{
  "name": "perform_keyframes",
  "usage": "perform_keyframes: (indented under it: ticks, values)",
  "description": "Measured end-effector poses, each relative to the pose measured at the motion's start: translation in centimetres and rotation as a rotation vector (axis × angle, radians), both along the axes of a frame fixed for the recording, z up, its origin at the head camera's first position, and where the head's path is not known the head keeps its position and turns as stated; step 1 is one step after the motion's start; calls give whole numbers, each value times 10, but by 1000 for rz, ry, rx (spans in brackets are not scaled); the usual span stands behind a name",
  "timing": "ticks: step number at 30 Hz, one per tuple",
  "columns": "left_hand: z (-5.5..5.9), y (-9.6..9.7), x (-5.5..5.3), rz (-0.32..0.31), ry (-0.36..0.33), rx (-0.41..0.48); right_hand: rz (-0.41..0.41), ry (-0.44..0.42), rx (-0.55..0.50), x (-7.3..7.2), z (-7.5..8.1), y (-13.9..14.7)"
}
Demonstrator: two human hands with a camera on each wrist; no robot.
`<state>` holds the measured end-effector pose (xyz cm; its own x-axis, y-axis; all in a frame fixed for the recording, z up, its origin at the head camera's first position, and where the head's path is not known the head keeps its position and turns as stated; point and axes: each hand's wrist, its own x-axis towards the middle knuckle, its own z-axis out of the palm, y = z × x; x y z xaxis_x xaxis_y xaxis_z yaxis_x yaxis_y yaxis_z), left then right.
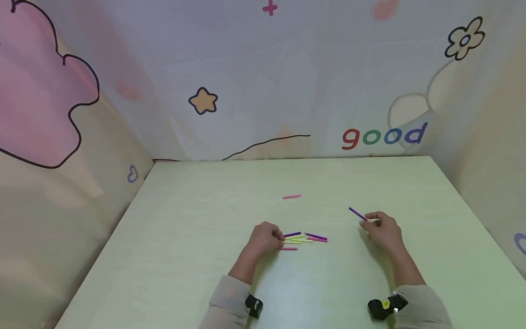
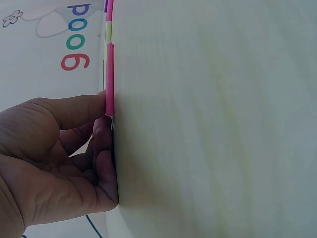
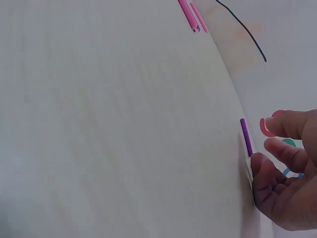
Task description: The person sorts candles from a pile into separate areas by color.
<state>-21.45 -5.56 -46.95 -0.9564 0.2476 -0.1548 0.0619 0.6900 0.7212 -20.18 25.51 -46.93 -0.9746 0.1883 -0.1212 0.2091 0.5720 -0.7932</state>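
Note:
My left hand [image 1: 266, 237] is at the left end of a loose group of thin coloured sticks, its fingertips right at their ends. Beside its thumb in the left wrist view lies a pink stick [image 2: 110, 79]. I cannot tell whether its fingers pinch a stick. The group has purple sticks [image 1: 316, 236], yellow-green sticks [image 1: 302, 241] and pink ones, lying roughly sideways on the table. Off to the right, my right hand [image 1: 384, 230] holds a purple stick [image 1: 356, 213] by its near end; the far end points up and left. Its thumb covers that near end in the right wrist view [image 3: 246, 136].
A lone pink stick [image 1: 291, 197] lies farther back on the pale table [image 1: 197, 196]. Behind the table's far edge hangs a printed cloth [image 1: 255, 68], which also closes off both sides. Each wrist wears a small black camera, one on the left [image 1: 254, 306], one on the right [image 1: 386, 306].

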Motion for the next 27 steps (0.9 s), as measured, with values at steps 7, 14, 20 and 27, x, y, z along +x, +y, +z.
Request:
perform_keyframes:
  ticks: [7,14,20,27]
  values:
    - [-1,-1,-2,14,-10,0,61,2,-13,8,4,-11]
    - [2,-2,-2,3,5,12,123,31,7,12,9,-27]
    - [2,-1,-2,22,-28,12,152,55,-38,14,10,-37]
    - [0,0,-2,19,-24,-1,192,77,-50,18,8,-46]
